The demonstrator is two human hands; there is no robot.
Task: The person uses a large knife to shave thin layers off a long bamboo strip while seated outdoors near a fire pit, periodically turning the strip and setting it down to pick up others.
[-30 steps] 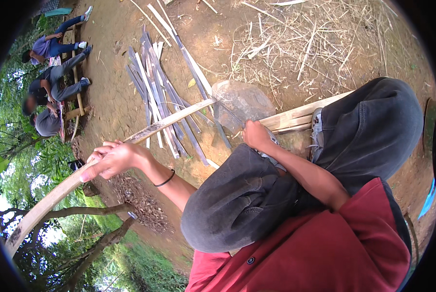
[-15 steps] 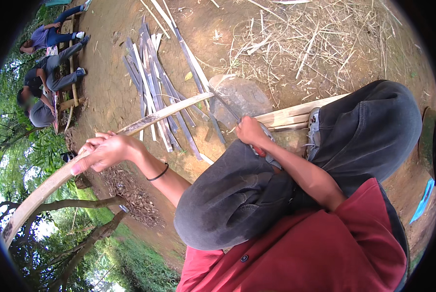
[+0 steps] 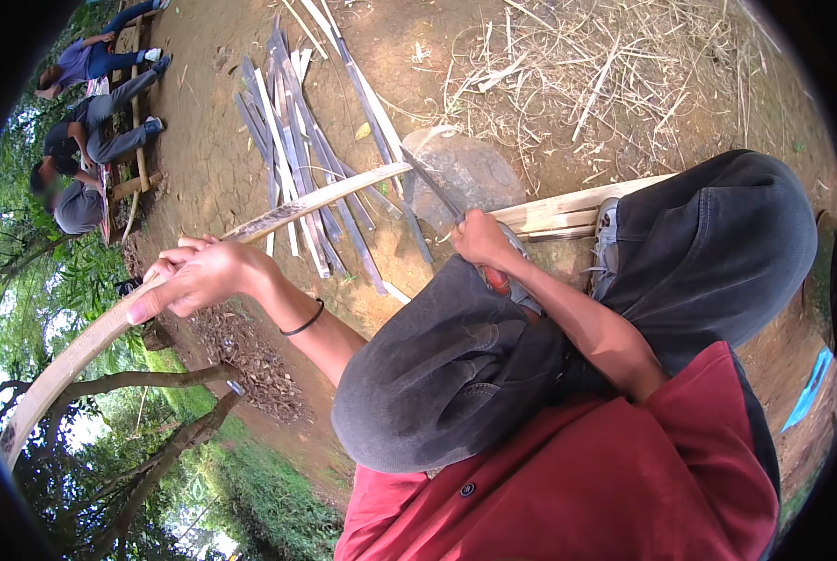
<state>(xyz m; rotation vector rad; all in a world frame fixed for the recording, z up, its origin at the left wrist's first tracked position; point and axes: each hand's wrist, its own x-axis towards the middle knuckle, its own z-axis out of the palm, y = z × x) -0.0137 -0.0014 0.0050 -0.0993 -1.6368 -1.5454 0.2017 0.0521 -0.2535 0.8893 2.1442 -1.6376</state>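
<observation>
Pale, narrow wooden strip point(image 3: 329, 194), dark-blotched, gripped in left hand point(image 3: 203, 278)
Right hand point(image 3: 483, 239) clasps a red-handled, dark-bladed knife point(image 3: 436, 185) at the strip's right end.

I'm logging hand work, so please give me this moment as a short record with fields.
Left hand: closed around a long pale strip
Right hand: holds a long-bladed tool with red on its handle
Blade: beside the strip's end; contact unclear
Ground: stone, pile of strips, tangle of shavings
Background: people, trees
</observation>
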